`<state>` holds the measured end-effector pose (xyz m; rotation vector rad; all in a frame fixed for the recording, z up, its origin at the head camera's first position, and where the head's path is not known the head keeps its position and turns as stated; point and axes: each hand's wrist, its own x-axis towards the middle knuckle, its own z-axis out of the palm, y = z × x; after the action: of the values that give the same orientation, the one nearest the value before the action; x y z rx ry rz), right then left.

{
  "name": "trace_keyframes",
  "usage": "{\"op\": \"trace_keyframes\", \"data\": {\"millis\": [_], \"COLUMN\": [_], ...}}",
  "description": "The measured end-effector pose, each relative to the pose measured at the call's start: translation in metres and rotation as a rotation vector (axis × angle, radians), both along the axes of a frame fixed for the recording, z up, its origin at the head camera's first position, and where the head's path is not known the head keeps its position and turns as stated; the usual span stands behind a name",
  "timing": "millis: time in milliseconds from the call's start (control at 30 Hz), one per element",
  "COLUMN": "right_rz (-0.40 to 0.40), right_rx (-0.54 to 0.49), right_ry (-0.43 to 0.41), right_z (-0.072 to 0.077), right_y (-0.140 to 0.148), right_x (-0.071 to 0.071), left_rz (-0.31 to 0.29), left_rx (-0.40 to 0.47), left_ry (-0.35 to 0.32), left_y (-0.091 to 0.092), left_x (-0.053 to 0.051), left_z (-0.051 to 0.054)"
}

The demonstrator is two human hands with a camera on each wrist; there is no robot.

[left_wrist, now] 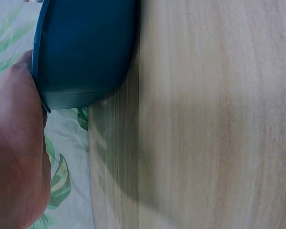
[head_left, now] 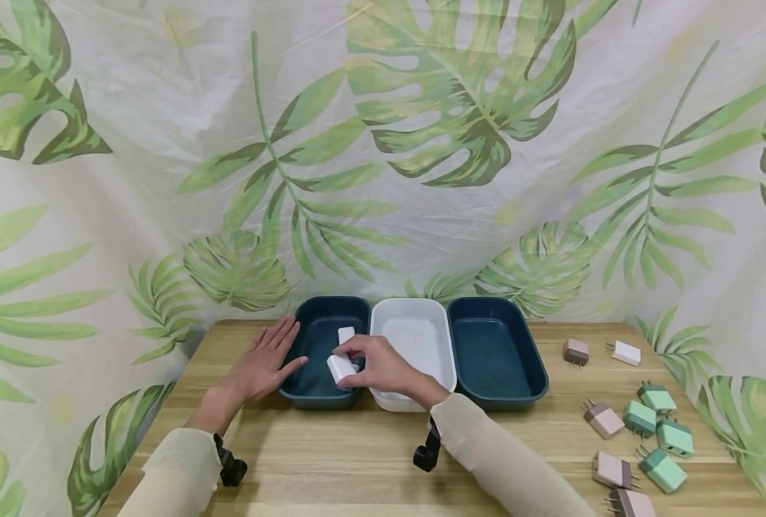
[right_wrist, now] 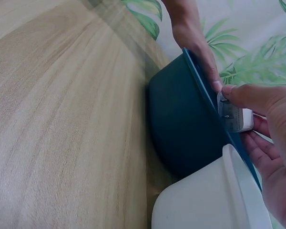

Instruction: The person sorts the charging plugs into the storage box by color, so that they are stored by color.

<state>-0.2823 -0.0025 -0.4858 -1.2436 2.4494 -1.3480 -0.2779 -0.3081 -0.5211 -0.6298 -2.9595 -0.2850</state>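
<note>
Three trays stand side by side: a dark blue one [head_left: 318, 391] on the left, a white one [head_left: 421, 330] in the middle, another dark blue one [head_left: 495, 352] on the right. My right hand [head_left: 383, 366] pinches a white plug adapter [head_left: 340, 368] over the left tray; its metal prongs show in the right wrist view [right_wrist: 227, 116]. Behind it, a second white adapter [head_left: 346, 334] is in that tray. My left hand [head_left: 260, 362], fingers straight, rests at the left tray's left rim; in the left wrist view the hand [left_wrist: 19, 148] touches the tray [left_wrist: 86, 57].
On the right of the wooden table [head_left: 331, 459] lie several green adapters [head_left: 663, 470], several pink-and-brown ones [head_left: 604, 418] and one white adapter [head_left: 627, 352]. A leaf-patterned cloth [head_left: 421, 215] hangs behind the table.
</note>
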Motion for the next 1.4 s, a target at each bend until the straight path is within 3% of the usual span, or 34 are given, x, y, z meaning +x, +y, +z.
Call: {"op": "trace_keyframes", "data": {"millis": [267,567,867,1133,1400], "right_rz": [-0.002,0.012,0.030,0.027,0.064], "right_rx": [0.048,0.124,0.110,0.063,0.018], "right_ry": [0.002,0.077,0.074,0.031,0.056], "right_z": [-0.003,-0.004,-0.005,0.003,0.012], "right_y": [-0.003,-0.006,-0.002,0.007,0.022], "right_x": [0.001,0.001,0.000,0.004,0.009], "left_rz": [-0.004,0.013,0.021,0.025,0.029], "left_rx": [0.009,-0.013,-0.008,-0.013,-0.016], "left_ry": [0.005,-0.013,-0.042,-0.045,-0.052], "left_y": [0.002,0.004,0.004,0.004,0.003], "left_x": [0.002,0.005,0.004,0.002,0.003], "left_z": [0.003,0.008,0.008,0.008,0.007]}}
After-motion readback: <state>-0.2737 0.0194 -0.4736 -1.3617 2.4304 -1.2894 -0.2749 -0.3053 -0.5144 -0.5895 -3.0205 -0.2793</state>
